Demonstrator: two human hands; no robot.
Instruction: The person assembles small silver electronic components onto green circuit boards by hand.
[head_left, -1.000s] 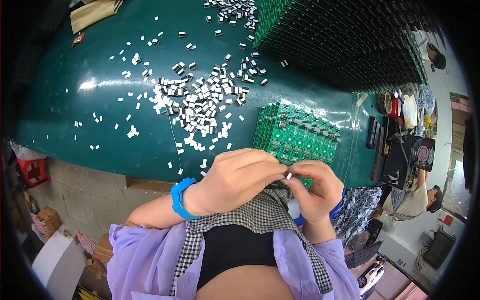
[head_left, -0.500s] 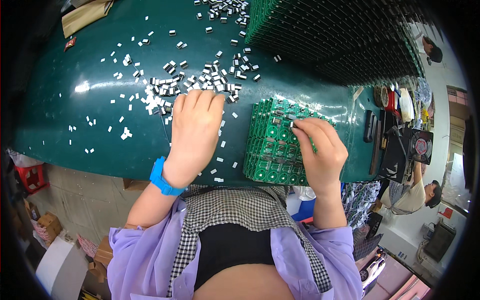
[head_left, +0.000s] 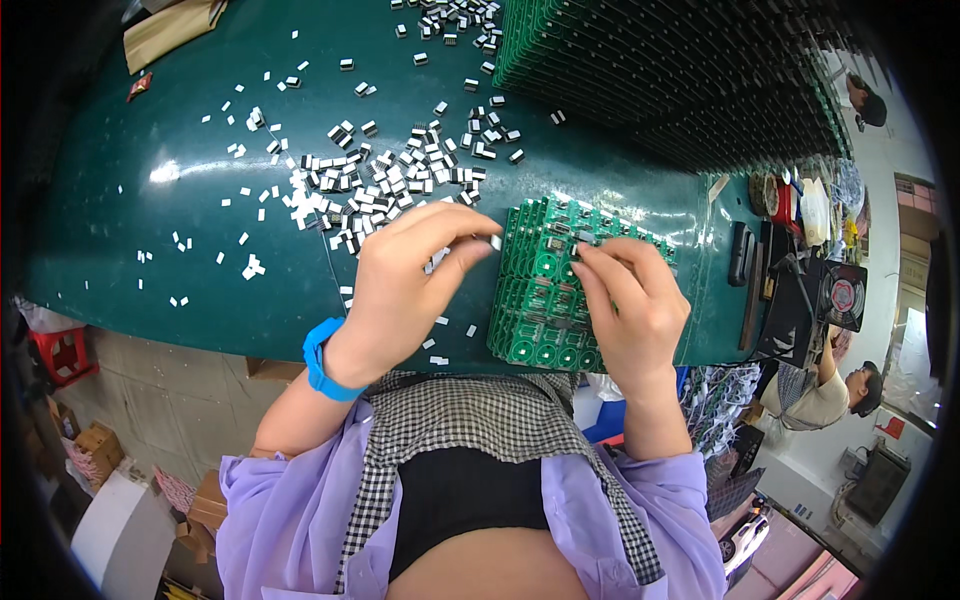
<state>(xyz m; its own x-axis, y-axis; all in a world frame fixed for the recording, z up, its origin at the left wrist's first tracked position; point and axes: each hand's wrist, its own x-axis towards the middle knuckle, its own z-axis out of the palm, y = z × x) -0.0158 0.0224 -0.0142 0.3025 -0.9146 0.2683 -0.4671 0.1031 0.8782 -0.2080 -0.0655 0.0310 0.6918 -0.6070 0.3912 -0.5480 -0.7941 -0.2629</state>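
My left hand [head_left: 400, 280] is pinched on a small white-topped electronic component [head_left: 496, 242], just left of a stack of green circuit boards [head_left: 545, 320]. My right hand [head_left: 640, 315] is over the top board, thumb and forefinger closed on another small white-faced component [head_left: 576, 250] at the board's surface. Whether that piece is seated in the board I cannot tell. Left of the stack lies a loose pile of black components with white tops [head_left: 405, 175]; my left hand and wrist cover its near side.
A tall block of stacked green boards [head_left: 660, 80] stands at the far right. Small white pieces [head_left: 253, 266] lie scattered over the green table [head_left: 120, 240]. Dark tools [head_left: 740, 252] rest near the right edge, beside a fan [head_left: 842, 297]. Another person [head_left: 820, 395] sits at the right.
My left hand has moved right from the pile to the board stack, a component now showing in its fingertips. My right hand has shifted slightly left over the top board.
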